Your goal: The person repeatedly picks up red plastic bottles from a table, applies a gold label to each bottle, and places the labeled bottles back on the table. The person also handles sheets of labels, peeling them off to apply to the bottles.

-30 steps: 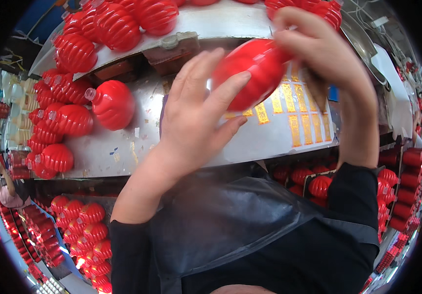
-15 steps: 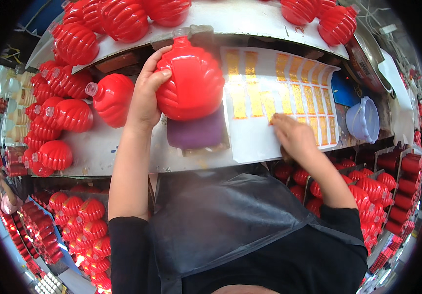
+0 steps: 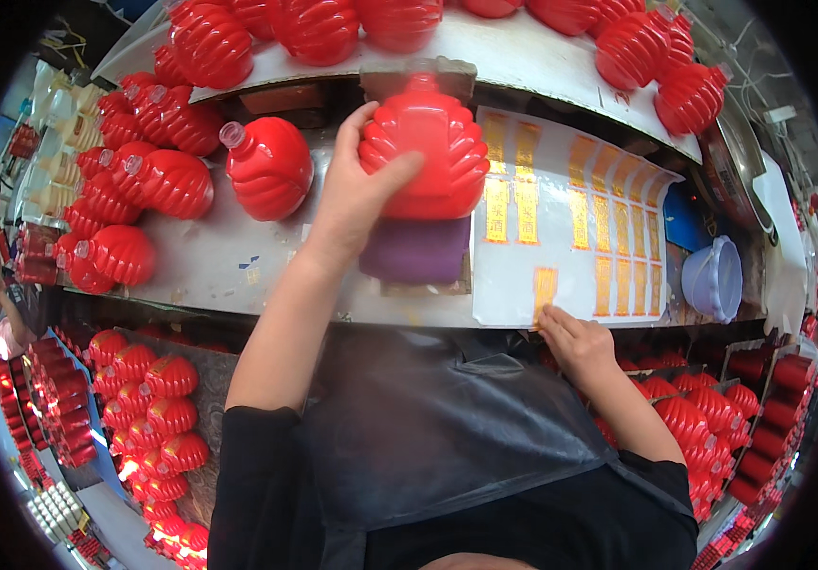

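Note:
My left hand is wrapped round the left side of a glossy red ribbed bottle, thumb across its front. The bottle has a short neck at its far end and rests at the far edge of a purple pad. By the near edge of a white label sheet, my right hand pinches the lower end of a gold label. Rows of similar gold labels remain on the sheet.
Another red bottle lies left of the pad, with several more beyond it. More red bottles line a raised white shelf at the back. At the right stands a lilac bucket. Stacked red bottles sit below the table.
My right hand has drawn the gold label off its row toward the sheet's near edge. My left hand keeps its hold on the bottle, its thumb now farther across the front.

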Action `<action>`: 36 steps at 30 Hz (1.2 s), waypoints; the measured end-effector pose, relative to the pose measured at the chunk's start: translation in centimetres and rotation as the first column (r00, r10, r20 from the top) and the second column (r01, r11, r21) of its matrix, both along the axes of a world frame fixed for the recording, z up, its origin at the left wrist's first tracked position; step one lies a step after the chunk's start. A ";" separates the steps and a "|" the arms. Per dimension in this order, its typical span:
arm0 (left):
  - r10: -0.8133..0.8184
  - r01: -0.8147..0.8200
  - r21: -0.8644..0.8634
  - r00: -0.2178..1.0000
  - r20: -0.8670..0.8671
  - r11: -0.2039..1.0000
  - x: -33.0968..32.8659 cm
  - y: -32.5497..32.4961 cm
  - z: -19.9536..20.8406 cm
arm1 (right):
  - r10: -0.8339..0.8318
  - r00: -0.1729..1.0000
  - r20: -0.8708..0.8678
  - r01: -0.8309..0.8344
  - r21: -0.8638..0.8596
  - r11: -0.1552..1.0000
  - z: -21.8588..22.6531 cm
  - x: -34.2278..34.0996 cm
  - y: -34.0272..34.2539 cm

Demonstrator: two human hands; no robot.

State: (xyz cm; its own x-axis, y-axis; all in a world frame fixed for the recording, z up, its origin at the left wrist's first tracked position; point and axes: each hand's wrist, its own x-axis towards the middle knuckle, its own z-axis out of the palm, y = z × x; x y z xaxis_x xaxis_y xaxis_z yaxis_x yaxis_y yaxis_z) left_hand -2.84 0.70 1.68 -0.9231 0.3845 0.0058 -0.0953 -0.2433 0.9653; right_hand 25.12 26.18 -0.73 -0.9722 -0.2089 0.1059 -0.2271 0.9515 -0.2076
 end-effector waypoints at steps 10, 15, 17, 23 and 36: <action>0.035 -0.043 -0.135 0.998 -0.059 0.990 0.9 0.4 0.3 | -0.140 0.791 0.595 0.595 -0.696 0.403 10.1 -16.0 2.0; 0.017 -0.049 -0.184 0.985 -0.171 0.982 0.2 0.1 0.2 | -0.012 0.997 -0.077 -0.035 -0.585 0.810 14.3 -20.5 -3.0; 0.068 -0.087 -0.115 0.985 -0.157 0.990 -0.5 0.3 0.3 | 0.184 0.958 -0.221 -0.232 -0.216 0.948 14.6 -21.5 -4.9; 0.034 -0.152 -0.311 0.934 -0.355 0.938 -2.3 1.1 1.5 | 0.412 0.869 -0.273 -0.345 0.259 0.902 11.8 -20.5 -8.0; -0.015 -0.173 -0.335 0.871 -0.490 0.926 -1.0 -0.2 0.3 | 0.109 0.951 -0.289 -0.172 -0.202 0.964 10.3 -20.0 -6.3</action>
